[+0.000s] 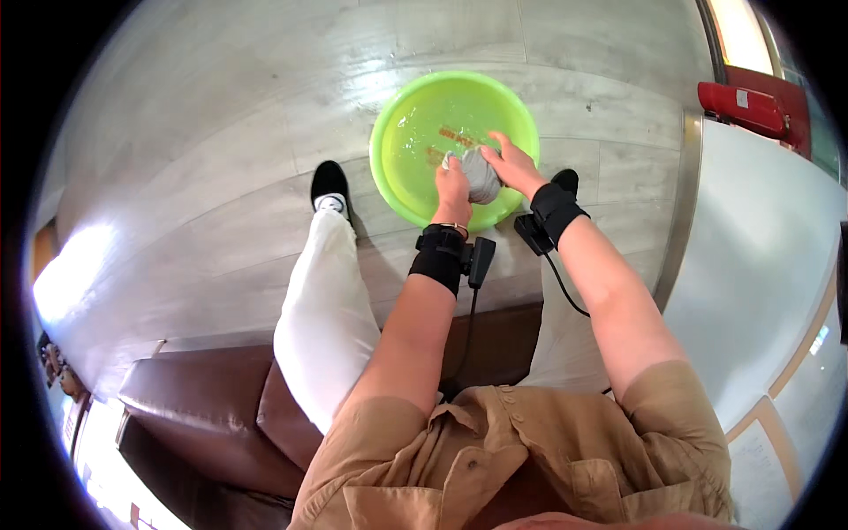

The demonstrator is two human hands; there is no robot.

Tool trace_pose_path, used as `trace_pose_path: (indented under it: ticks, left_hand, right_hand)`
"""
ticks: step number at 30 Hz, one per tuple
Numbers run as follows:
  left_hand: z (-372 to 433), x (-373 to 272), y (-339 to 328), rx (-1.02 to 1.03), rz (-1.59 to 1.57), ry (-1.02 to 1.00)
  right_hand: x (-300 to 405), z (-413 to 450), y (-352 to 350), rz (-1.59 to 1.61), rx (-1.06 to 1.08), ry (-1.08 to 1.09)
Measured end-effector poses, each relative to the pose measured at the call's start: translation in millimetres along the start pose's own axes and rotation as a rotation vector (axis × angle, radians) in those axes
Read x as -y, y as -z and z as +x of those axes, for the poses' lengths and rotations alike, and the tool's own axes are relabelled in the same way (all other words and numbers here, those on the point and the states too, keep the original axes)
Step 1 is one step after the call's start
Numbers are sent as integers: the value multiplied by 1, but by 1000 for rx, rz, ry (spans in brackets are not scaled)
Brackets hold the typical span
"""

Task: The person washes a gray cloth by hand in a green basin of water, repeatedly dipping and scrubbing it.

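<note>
A round green plastic basin (407,119) with water in it stands on the floor between my feet. Over its near right part, a bunched grey cloth (482,177) is gripped from both sides. My left hand (454,185) holds the cloth's left end, thumb on top. On the cloth's upper right lies my right hand (513,162), its fingers partly hidden. Black straps with small devices and cables are round both wrists. Reddish printing shows on the basin's bottom.
A brown leather sofa (199,397) is behind and to the left. At the right stands a white panel-like surface (748,252), with a red cylindrical object (742,103) beyond it. Black shoes (329,182) flank the basin on a grey plank floor (232,165).
</note>
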State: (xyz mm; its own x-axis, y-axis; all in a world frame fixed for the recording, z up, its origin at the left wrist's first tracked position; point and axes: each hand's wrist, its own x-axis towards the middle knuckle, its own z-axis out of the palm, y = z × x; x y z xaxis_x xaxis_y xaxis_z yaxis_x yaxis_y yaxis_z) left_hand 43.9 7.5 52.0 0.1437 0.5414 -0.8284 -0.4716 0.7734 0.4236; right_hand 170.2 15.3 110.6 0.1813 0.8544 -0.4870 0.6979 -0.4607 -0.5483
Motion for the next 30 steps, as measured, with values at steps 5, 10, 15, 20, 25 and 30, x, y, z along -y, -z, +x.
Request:
trace_pose_path:
  ticks: [5, 10, 15, 20, 25, 30]
  left_hand:
    - [-7, -20, -11, 27, 302, -382]
    - [-51, -53, -20, 328, 667, -547]
    - [-118, -87, -58, 259, 326, -29]
    - [-115, -83, -55, 182, 319, 23]
    - [-96, -71, -41, 164, 348, 26]
    - [-70, -63, -29, 82, 678, -108]
  right_hand:
    - [14, -17, 22, 321, 131, -169]
    - [19, -43, 39, 887, 263, -200]
    - [29, -62, 41, 1182, 217, -283]
    - [34, -58, 33, 1226, 83, -260]
    - [53, -71, 26, 910, -79, -95]
    - [56, -58, 11, 565, -130, -75]
